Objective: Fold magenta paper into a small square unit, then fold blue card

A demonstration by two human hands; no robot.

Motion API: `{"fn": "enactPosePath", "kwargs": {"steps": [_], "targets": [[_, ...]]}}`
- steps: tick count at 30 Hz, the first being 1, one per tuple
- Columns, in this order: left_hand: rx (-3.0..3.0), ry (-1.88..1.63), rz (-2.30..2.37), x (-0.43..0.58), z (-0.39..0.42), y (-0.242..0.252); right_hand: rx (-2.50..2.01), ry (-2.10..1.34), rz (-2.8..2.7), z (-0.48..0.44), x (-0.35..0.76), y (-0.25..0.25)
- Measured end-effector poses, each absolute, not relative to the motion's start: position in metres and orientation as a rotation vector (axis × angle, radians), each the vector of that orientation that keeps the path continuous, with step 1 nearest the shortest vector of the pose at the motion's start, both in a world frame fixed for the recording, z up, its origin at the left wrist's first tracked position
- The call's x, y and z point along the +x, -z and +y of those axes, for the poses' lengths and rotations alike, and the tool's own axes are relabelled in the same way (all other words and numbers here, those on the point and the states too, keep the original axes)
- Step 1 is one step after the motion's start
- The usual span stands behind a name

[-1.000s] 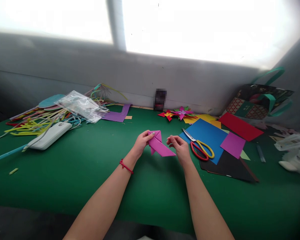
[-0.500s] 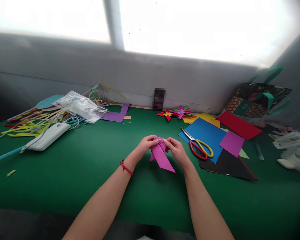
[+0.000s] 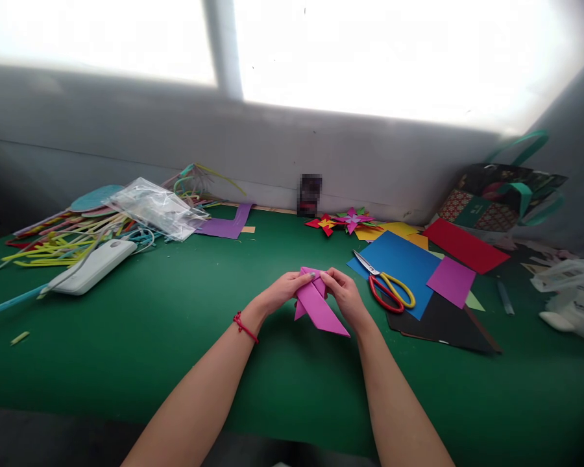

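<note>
A folded piece of pink paper [image 3: 320,307] is held up above the green table between both hands, its strip-like flaps hanging down and crossing. My left hand [image 3: 288,290] pinches its upper left part, thumb on top. At the upper right edge, my right hand [image 3: 341,291] grips it with thumb and fingers together. The fingers behind the paper are partly hidden. Just right of my right hand lie scissors [image 3: 388,288] with red and yellow handles, on a blue sheet of paper [image 3: 399,256].
Folded paper flowers [image 3: 352,220] lie by the wall. To the right are a red sheet [image 3: 464,245], a pink square [image 3: 451,281], black sheets [image 3: 442,324] and a patterned bag [image 3: 486,207]. At left, a white power strip [image 3: 95,267] and a clear plastic bag [image 3: 156,206] lie near colourful stems.
The long lower flap of the pink paper has swung slightly to the right. My left hand has flattened and shifted a little; both hands keep hold.
</note>
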State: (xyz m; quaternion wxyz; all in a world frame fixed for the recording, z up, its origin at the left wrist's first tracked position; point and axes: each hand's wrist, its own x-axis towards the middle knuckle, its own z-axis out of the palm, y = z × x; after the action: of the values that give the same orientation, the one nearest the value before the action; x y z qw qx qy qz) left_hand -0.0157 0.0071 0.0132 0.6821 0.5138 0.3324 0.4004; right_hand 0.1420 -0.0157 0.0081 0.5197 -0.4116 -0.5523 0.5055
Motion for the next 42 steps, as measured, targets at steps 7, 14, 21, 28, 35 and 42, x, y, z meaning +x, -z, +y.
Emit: {"fn": "enactPosePath", "kwargs": {"steps": [7, 14, 21, 28, 35, 42], "targets": [[0.962, -1.017, 0.856, -0.013, 0.022, 0.001, -0.984, -1.037, -1.278, -0.008, 0.139, -0.005], [0.836, -1.123, 0.961, -0.015, 0.032, 0.012, -0.945, -0.910, -1.580, -0.021, 0.144, -0.017], [0.848, -1.082, 0.897, -0.012, 0.028, 0.012, -0.917, -0.901, -1.738, -0.019, 0.154, -0.015], [0.925, -0.948, 0.824, -0.011, 0.023, 0.012, -0.949, -0.922, -1.726, -0.018, 0.160, -0.012], [0.968, -0.988, 0.773, 0.000, 0.014, 0.006, -1.090, -0.902, -1.342, -0.013, 0.148, -0.006], [0.977, -1.087, 0.803, 0.020, 0.007, 0.010, -1.124, -0.664, -1.176, -0.009, 0.138, 0.002]]}}
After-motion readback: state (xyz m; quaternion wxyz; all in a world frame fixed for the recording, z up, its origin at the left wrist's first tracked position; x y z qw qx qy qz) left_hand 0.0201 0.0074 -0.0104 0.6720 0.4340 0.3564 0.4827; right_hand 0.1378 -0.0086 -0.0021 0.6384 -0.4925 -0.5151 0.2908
